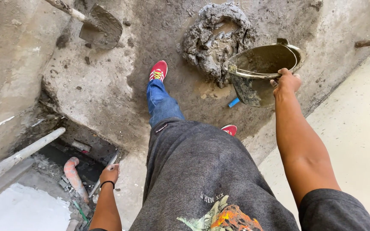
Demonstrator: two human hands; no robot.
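My right hand [287, 81] grips the rim of a dirty metal bucket [258, 72], held tilted in the air with a wire handle lying across its mouth. Just beyond the bucket lies a ring-shaped heap of wet grey mortar [215, 36] on the concrete floor. My left hand [109, 174], with a black band at the wrist, hangs low at my side and is closed around a thin rod or tool handle [103, 173]. My red shoes [158, 71] and blue jeans stand between the two hands.
A shovel [101, 26] caked with mortar lies at the top left. Lower left is a broken-out pit [80, 158] with an orange pipe [73, 173] and a grey pipe [26, 149]. A pale tiled floor [356, 128] runs along the right.
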